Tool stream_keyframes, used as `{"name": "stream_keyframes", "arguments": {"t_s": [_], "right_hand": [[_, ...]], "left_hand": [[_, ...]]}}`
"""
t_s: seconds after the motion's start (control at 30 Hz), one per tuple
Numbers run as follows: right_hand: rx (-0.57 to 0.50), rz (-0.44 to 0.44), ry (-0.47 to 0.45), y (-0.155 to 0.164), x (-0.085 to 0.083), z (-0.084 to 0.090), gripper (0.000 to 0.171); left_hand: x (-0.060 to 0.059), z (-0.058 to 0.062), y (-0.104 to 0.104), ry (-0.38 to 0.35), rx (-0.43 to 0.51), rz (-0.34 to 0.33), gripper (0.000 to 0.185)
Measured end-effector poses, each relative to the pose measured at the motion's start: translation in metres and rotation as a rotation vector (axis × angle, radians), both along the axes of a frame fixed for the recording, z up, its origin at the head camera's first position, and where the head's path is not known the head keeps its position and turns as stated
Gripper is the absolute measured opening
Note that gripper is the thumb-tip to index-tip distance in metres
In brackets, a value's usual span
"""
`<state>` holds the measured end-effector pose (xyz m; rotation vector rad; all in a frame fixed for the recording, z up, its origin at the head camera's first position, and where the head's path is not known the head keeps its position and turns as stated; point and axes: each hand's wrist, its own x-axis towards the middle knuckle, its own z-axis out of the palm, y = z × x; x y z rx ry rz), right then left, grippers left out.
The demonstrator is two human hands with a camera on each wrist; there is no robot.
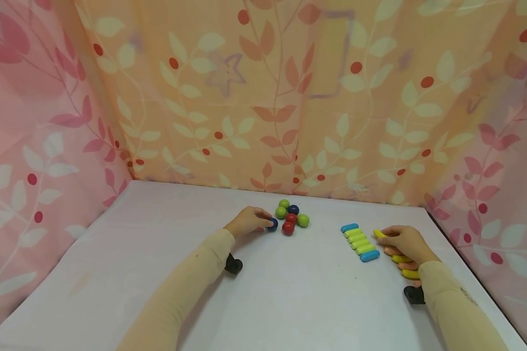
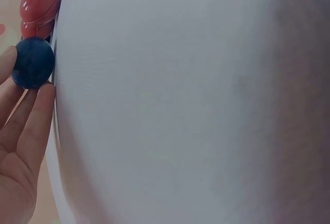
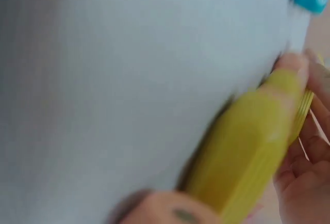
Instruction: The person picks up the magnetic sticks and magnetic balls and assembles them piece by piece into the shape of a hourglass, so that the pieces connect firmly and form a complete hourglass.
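The head view shows the left hand (image 1: 251, 222) pinching a glossy dark blue ball (image 1: 273, 224) between thumb and fingertips, spread just the ball's width, beside a cluster of shiny red, green and dark blue balls (image 1: 292, 218) on the white tabletop (image 1: 290, 292). The right hand (image 1: 407, 242), thumb and fingers nearly together, pinches a curved yellow piece (image 1: 379, 234) at the far end of a line of yellow and orange pieces (image 1: 401, 259), near a row of blue and lime-green cylinders (image 1: 359, 242).
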<state>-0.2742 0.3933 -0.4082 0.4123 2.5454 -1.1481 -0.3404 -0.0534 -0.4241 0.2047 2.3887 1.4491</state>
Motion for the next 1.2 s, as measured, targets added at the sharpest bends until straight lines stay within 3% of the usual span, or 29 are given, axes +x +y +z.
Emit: {"name": "stream_keyframes", "arguments": {"t_s": [0.3, 0.47, 0.77, 0.93, 1.2], "right_hand": [[0.072, 0.089, 0.079, -0.029, 0.008, 0.01, 0.076], [0.092, 0.168, 0.185, -0.049, 0.007, 0.008, 0.069], [0.136, 0.283, 0.32, -0.094, 0.014, 0.013, 0.049], [0.096, 0.317, 0.353, -0.118, 0.016, 0.008, 0.046], [-0.093, 0.268, 0.283, -0.144, 0.017, -0.001, 0.042]], "left_hand": [[-0.001, -0.003, 0.001, -0.037, 0.025, 0.027, 0.033], [0.002, -0.007, 0.0, -0.02, 0.052, 0.033, 0.031], [0.008, -0.01, -0.004, -0.035, 0.114, 0.1, 0.029], [0.011, -0.009, -0.006, -0.063, 0.143, 0.119, 0.028], [0.018, -0.006, -0.01, -0.075, 0.143, 0.142, 0.027]]}}
